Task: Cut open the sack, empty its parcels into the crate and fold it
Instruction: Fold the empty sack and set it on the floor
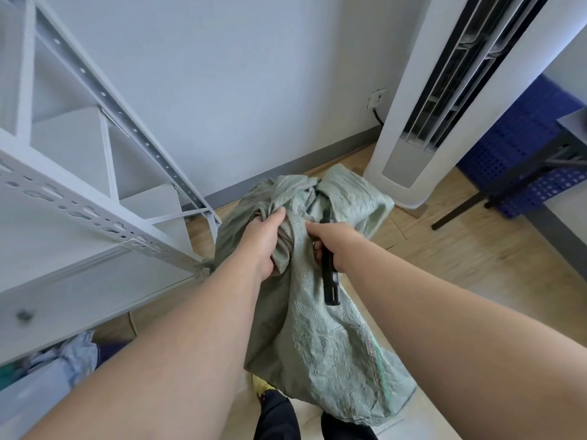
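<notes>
In the middle of the frame the green sack [317,312] lies on the floor, soft, crinkly and probably slippery, so the left hand [263,239] bunches its gathered neck tight while the right hand [330,246] squeezes a black cutter [330,281].

One green woven sack [317,328]. One black cutter [330,274]. Two hands: left [265,239], right [333,246]. One white metal shelving rack [79,198]. One white tower air conditioner [422,100]. Blue perforated crates [521,144]: at least one, exact count unclear. One wall socket [377,97].
</notes>
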A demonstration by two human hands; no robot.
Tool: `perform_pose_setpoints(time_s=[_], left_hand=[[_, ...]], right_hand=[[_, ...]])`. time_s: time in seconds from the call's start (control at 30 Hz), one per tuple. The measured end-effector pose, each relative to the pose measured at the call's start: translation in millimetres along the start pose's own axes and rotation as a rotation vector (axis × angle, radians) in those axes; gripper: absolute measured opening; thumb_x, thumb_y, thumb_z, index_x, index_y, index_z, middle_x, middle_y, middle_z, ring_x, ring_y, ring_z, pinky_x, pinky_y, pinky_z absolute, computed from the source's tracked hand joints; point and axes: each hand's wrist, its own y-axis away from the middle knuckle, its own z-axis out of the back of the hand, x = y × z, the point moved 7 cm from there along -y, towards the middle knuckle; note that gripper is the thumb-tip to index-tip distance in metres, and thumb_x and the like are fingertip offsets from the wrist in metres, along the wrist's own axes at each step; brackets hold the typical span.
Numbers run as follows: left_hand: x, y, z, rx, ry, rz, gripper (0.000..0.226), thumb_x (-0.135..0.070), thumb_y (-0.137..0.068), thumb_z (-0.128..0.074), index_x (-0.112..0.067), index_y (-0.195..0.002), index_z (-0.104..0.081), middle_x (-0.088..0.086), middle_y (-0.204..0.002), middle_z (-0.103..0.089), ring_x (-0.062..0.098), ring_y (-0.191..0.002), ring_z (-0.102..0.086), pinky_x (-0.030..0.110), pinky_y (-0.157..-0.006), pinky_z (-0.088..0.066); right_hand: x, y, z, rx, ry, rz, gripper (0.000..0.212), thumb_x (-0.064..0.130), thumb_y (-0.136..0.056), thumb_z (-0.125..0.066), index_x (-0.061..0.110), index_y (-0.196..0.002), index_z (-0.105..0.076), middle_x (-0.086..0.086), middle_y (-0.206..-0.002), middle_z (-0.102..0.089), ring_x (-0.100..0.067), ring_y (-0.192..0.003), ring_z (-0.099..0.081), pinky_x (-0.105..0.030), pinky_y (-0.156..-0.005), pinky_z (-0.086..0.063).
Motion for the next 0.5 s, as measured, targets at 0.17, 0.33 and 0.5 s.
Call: perform_pose_setpoints(time_s=[0.17, 0.33, 0.5], left_hand=[[-12.3, 9.9, 32.4, 0.107, -0.088, -0.034, 0.034, -0.022, -0.077, -0.076, -0.012, -0.109, -0.066, 0.011, -0.099, -0.073, 0.025, -0.091, -0.068, 0.044, -0.088, -0.053], [-31.5, 10.7, 157.1, -0.848, -0.223, -0.098, 0.058, -0.027, -0.08, -0.076, -0.01, -0.131, -0.054, 0.007, -0.12, -0.063, 0.028, -0.101, -0.064, 0.035, -0.092, -0.051], [-32.1, -8.1, 110.7, -0.424, -0.666, -0.16, 0.065, -0.019, -0.082, -0.074, -0.011, -0.138, -0.043, 0.01, -0.135, -0.054, 0.03, -0.12, -0.055, 0.034, -0.103, -0.042]], right_hand=[[10.5, -10.3, 52.4, -0.232, 0.239, 0.117, 0.02, 0.002, -0.087, -0.047, 0.008, -0.098, -0.063, -0.005, -0.071, -0.051, -0.024, -0.072, -0.056, -0.027, -0.056, -0.042], [-5.8, -9.3, 152.5, -0.685, 0.296, 0.047, 0.035, 0.01, -0.09, -0.051, 0.009, -0.124, -0.06, -0.013, -0.109, -0.065, -0.03, -0.093, -0.06, -0.032, -0.075, -0.047], [-15.5, -27.8, 125.4, -0.407, 0.335, 0.0, 0.032, 0.017, -0.088, -0.063, 0.002, -0.117, -0.062, -0.009, -0.073, -0.061, -0.021, -0.061, -0.056, -0.032, -0.063, -0.048]])
